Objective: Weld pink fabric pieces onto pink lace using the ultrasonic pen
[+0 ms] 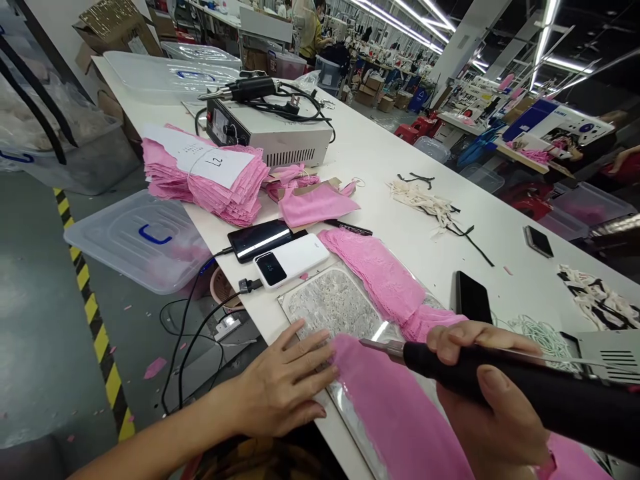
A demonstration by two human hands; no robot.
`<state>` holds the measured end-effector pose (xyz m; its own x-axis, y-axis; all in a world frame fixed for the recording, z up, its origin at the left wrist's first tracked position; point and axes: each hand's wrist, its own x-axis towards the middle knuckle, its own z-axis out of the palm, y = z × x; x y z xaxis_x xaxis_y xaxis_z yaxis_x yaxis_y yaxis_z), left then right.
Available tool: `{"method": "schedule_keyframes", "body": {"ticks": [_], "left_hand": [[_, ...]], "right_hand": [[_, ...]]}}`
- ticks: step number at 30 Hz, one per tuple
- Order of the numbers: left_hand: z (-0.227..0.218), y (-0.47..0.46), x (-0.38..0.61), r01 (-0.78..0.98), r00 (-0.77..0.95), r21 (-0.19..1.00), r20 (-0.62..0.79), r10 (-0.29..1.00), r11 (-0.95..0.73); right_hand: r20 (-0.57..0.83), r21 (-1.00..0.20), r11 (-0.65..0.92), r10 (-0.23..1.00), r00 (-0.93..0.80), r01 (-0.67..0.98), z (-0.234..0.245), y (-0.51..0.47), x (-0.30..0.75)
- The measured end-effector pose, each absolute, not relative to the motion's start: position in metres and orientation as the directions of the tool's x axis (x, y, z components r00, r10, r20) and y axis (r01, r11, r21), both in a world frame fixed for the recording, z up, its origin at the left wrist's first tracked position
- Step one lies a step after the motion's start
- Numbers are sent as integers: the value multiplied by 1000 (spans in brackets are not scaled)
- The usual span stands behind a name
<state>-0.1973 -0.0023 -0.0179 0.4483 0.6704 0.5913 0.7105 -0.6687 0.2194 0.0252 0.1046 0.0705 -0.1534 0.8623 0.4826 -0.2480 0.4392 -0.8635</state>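
My right hand [495, 393] is wrapped round the thick black body of a handheld cutter [430, 360] with a pointed metal blade. The blade tip is at the upper edge of a pink fabric piece [395, 413], though contact is hard to judge. My left hand [285, 380] lies with fingers stretched out, fingertips at the fabric's left corner. Under the fabric is a worn, clear-edged board [330, 303]. Just beyond the blade, a stack of pink lace-textured pieces [377, 273] lies across the board's far side. My right hand hides part of the fabric.
A white power bank [293, 260] and a black phone [263, 240] with cables lie near the left table edge. Behind them are pink bundles [205, 173] and a metal control box [275, 133] bearing another black tool [247, 89]. Another phone [473, 298] lies right.
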Motion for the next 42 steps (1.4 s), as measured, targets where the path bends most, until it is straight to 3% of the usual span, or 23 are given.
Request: {"method": "schedule_keyframes", "body": {"ticks": [42], "left_hand": [[-23, -9, -204, 678, 450, 268, 585, 675, -684]], "right_hand": [[442, -879, 378, 873, -204, -290, 70, 97, -2]]}}
